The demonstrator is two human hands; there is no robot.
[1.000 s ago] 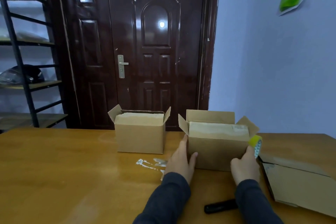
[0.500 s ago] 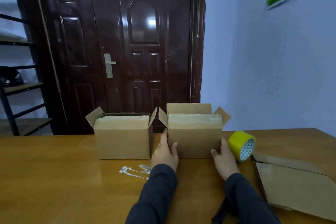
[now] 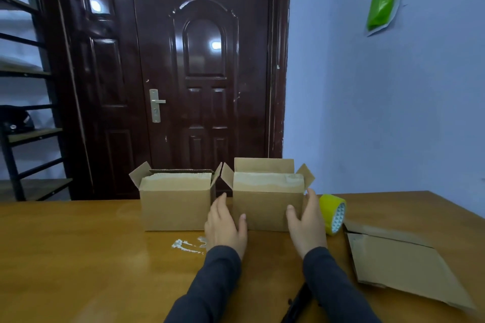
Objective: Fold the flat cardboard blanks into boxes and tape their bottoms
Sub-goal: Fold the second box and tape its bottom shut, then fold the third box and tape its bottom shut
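Note:
Two folded cardboard boxes stand side by side on the wooden table (image 3: 65,257), flaps up. The right box (image 3: 265,207) sits between my hands: my left hand (image 3: 225,225) rests against its left front corner, my right hand (image 3: 305,223) presses its right side. The left box (image 3: 175,207) stands touching or nearly touching it. A yellow tape roll (image 3: 333,214) stands on edge just right of my right hand. Flat cardboard blanks (image 3: 399,267) lie at the right.
A black tool (image 3: 299,304) lies near the table's front edge between my sleeves. Torn tape scraps (image 3: 187,245) lie in front of the left box. A dark door and a metal shelf rack (image 3: 23,113) stand behind the table.
My hands slid the right box left and back until it stood beside the left box. The tape roll left my right hand and now stands on the table.

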